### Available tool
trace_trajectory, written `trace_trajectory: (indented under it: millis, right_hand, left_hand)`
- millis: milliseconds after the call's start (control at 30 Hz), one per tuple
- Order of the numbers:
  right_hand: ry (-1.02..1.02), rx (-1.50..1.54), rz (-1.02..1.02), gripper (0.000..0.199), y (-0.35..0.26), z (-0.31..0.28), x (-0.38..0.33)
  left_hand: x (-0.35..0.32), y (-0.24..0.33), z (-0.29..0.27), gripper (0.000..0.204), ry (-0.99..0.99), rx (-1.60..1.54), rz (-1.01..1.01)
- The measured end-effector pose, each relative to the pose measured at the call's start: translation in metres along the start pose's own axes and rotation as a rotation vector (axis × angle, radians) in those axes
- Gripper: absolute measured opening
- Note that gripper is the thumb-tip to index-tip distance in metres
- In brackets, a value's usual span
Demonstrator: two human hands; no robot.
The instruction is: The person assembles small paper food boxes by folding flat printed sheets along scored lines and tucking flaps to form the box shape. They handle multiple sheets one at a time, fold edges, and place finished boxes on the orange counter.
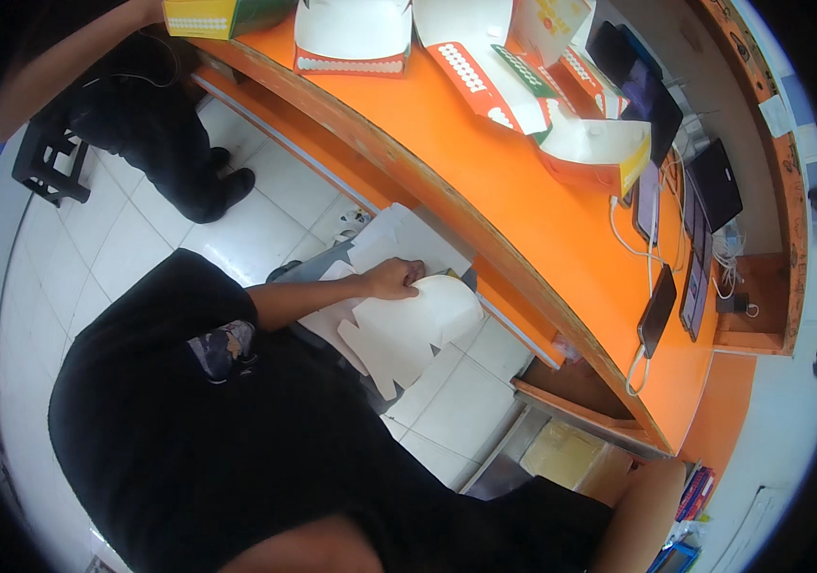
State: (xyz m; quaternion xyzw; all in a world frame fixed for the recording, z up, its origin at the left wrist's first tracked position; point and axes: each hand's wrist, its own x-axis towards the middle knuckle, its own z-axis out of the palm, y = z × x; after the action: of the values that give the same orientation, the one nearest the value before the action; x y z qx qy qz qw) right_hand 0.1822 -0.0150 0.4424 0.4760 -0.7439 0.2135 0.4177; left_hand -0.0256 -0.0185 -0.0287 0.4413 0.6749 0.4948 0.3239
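My left hand [393,279] reaches out from a black sleeve, its fingers closed on the edge of a white, partly curved carton blank [397,346]. Slots and tabs are cut along the blank's lower edge. More pale flat card [379,241] lies behind and under it, over what looks like my lap. Only the bare right arm [640,520] shows at the lower right; the hand at its end is out of view.
An orange curved counter [542,220] bears folded food boxes [351,38], several phones [655,310] and white cables. A co-worker's arm [74,76] reaches toward a yellow-green box [200,17]. A black stool [53,162] stands on the tiled floor.
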Motion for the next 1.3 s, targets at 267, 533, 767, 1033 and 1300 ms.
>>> trace_trajectory:
  millis: [267,533,767,1033,1300]
  right_hand:
    - [0.024,0.017,0.002,0.008,-0.013,-0.006,-0.015]
    - [0.546,0.099,1.417,0.007,0.039,0.101,-0.243]
    - [0.876,-0.282,1.974,0.033,0.026,0.214,-0.385]
    - [-0.055,-0.203,2.318,0.049,0.062,0.172,-0.421]
    - [-0.400,0.068,2.120,0.045,0.088,0.163,-0.395]
  left_hand:
    - [0.003,-0.010,0.008,0.029,-0.011,0.048,-0.018]
    - [0.000,-0.028,0.004,0.061,0.077,-0.307,-0.137]
    - [0.007,-0.010,-0.022,0.028,-0.053,-0.307,-0.074]
    - [-0.007,0.022,-0.027,0.028,0.301,0.584,0.398]
    - [-0.026,0.036,-0.002,0.052,-0.155,0.563,0.340]
